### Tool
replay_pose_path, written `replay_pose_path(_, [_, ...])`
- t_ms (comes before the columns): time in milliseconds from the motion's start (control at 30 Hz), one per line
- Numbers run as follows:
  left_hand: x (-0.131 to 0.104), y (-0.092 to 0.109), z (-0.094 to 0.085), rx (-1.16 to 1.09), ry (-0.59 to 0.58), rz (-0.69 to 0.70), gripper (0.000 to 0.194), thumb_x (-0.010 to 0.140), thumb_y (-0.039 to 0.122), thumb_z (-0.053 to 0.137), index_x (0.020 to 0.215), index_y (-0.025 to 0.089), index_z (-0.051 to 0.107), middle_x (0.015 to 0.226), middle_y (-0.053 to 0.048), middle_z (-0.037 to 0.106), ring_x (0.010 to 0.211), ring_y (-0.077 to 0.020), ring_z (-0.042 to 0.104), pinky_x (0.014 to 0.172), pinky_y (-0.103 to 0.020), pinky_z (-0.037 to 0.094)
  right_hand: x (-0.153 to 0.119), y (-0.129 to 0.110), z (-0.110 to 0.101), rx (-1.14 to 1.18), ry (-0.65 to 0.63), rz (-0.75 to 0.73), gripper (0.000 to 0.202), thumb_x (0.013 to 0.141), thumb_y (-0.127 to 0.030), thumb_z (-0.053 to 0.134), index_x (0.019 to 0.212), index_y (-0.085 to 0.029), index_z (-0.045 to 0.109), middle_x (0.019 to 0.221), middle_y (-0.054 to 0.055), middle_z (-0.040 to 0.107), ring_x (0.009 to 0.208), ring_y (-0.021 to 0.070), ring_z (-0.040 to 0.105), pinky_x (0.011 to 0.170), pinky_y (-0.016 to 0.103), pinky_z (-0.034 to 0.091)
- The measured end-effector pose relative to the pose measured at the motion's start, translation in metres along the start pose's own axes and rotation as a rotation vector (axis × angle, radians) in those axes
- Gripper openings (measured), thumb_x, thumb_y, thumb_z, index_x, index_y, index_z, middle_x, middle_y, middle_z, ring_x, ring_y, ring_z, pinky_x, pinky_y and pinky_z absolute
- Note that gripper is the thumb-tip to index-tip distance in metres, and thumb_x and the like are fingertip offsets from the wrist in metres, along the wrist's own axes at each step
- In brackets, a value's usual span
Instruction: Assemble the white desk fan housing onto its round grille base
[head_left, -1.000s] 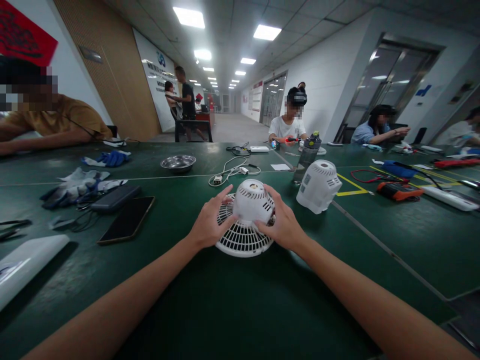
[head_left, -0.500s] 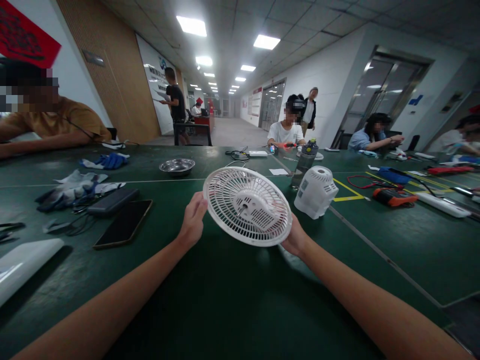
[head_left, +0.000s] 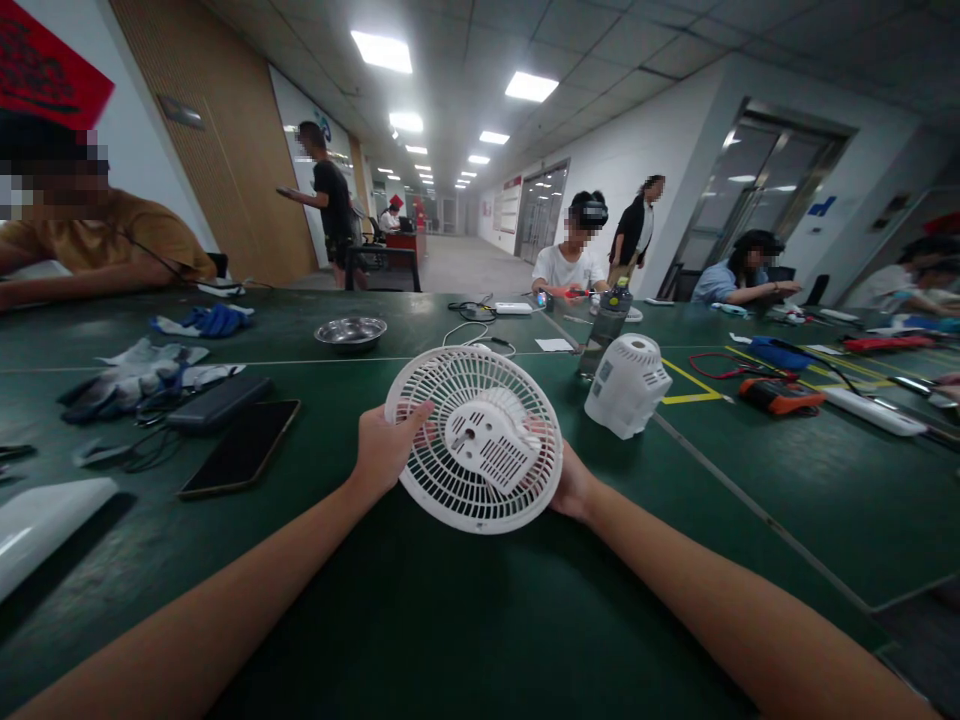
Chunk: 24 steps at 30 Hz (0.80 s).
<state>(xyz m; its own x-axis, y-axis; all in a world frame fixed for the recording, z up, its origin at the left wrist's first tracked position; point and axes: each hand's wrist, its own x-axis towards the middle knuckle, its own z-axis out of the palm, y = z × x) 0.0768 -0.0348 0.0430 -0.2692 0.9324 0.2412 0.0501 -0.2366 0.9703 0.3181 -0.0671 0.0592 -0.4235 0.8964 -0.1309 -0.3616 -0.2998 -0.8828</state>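
Observation:
A round white fan grille (head_left: 480, 515) with a motor hub at its centre is held above the green table, its slotted face tilted towards me. My left hand (head_left: 388, 445) grips its left rim, thumb across the front slats and fingers behind. On the opposite edge, my right hand (head_left: 574, 482) holds the rim from behind, with its fingers partly hidden by the grille. A thin metal shaft pokes out of the hub. To the right stands a white plastic housing (head_left: 628, 388), upright on the table. Behind the grille, a white cable (head_left: 469, 330) lies on the table.
A dark water bottle (head_left: 604, 330) stands behind the housing. A steel bowl (head_left: 350, 333) is at the back left. Gloves (head_left: 142, 375), a black case (head_left: 220, 400) and a phone (head_left: 241, 450) lie left. An orange multimeter (head_left: 780, 396) lies right. Several people are around the table.
The grille has come lower and slightly left, and its face has turned more towards me. My left thumb now lies over the slats. In the background, two standing people have moved.

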Motion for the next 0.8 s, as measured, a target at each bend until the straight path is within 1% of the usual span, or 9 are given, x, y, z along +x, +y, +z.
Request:
replay_pose_path(133, [-0.004,0.006,0.001,0.047,-0.024,-0.008,0.028,0.075,0.035,0.078,0.091,0.013,0.072,0.075,-0.007,0.075,0.066,-0.024,0.073,0.06,-0.038,0.063,0.01,-0.006,-0.019,-0.163,0.215,-0.202,0.061,0.08,-0.044,0.065,0.135,-0.027,0.044,0.097,0.002,0.07,0.087,0.0221,0.069,0.085,0.044,0.055])
replay_pose_path(200, [-0.004,0.007,0.001,0.072,-0.03,-0.019,0.026,0.074,0.035,0.078,0.09,0.014,0.072,0.077,-0.007,0.076,0.067,-0.0253,0.074,0.06,-0.039,0.063,0.012,-0.016,-0.035,-0.345,0.356,-0.292,0.071,0.078,-0.044,0.065,0.141,-0.028,0.037,0.091,0.0,0.068,0.077,0.0215,0.067,0.079,0.044,0.056])
replay_pose_path(267, [-0.003,0.006,0.0,0.106,-0.033,-0.03,0.025,0.074,0.034,0.077,0.089,0.015,0.072,0.076,-0.007,0.076,0.067,-0.0259,0.074,0.059,-0.039,0.062,0.011,-0.028,-0.054,-0.68,0.52,-0.402,0.077,0.075,-0.044,0.068,0.143,-0.028,0.036,0.08,-0.003,0.064,0.069,0.0207,0.063,0.078,0.044,0.055])
replay_pose_path(333, [-0.002,0.003,-0.002,0.133,-0.027,-0.039,0.025,0.074,0.035,0.077,0.088,0.015,0.072,0.073,-0.007,0.075,0.065,-0.0257,0.073,0.057,-0.039,0.062,0.009,-0.037,-0.072,-1.053,0.647,-0.48,0.076,0.073,-0.042,0.069,0.141,-0.027,0.039,0.076,-0.003,0.061,0.068,0.0214,0.06,0.083,0.046,0.052])
replay_pose_path(433, [0.002,-0.001,-0.007,0.135,-0.012,-0.056,0.027,0.074,0.036,0.078,0.09,0.015,0.072,0.073,-0.007,0.075,0.063,-0.0254,0.073,0.056,-0.039,0.061,0.008,-0.039,-0.092,-1.402,0.74,-0.499,0.072,0.069,-0.035,0.069,0.135,-0.025,0.043,0.091,0.003,0.061,0.085,0.0269,0.062,0.09,0.049,0.048])
replay_pose_path(567, [0.009,-0.004,-0.012,0.074,0.05,-0.131,0.03,0.072,0.035,0.08,0.092,0.014,0.072,0.073,-0.007,0.075,0.065,-0.0245,0.073,0.058,-0.037,0.062,0.011,-0.037,-0.096,-1.527,0.734,-0.53,0.059,0.07,-0.03,0.066,0.126,-0.022,0.049,0.109,0.009,0.057,0.102,0.0299,0.059,0.095,0.048,0.046])
replay_pose_path(667, [0.015,-0.008,-0.015,0.012,0.09,-0.203,0.03,0.071,0.031,0.081,0.092,0.012,0.071,0.074,-0.008,0.075,0.066,-0.0234,0.074,0.061,-0.036,0.062,0.006,-0.05,-0.091,-1.568,0.767,-0.754,0.043,0.075,-0.028,0.062,0.117,-0.021,0.054,0.119,0.013,0.053,0.115,0.0306,0.053,0.103,0.048,0.04])
replay_pose_path(733, [0.019,-0.01,-0.017,0.004,0.1,-0.222,0.03,0.071,0.03,0.082,0.092,0.012,0.07,0.074,-0.008,0.075,0.066,-0.0225,0.073,0.06,-0.035,0.062,-0.002,-0.063,-0.091,-1.573,0.915,-0.927,0.041,0.077,-0.029,0.061,0.116,-0.021,0.055,0.129,0.014,0.049,0.127,0.0321,0.045,0.108,0.05,0.034])
replay_pose_path(800, [0.021,-0.012,-0.019,0.009,0.106,-0.231,0.031,0.07,0.03,0.082,0.092,0.012,0.07,0.073,-0.007,0.075,0.065,-0.0219,0.073,0.06,-0.034,0.062,-0.008,-0.075,-0.101,-1.526,1.138,-0.993,0.05,0.076,-0.031,0.062,0.123,-0.021,0.051,0.137,0.016,0.043,0.134,0.0336,0.038,0.109,0.052,0.031])
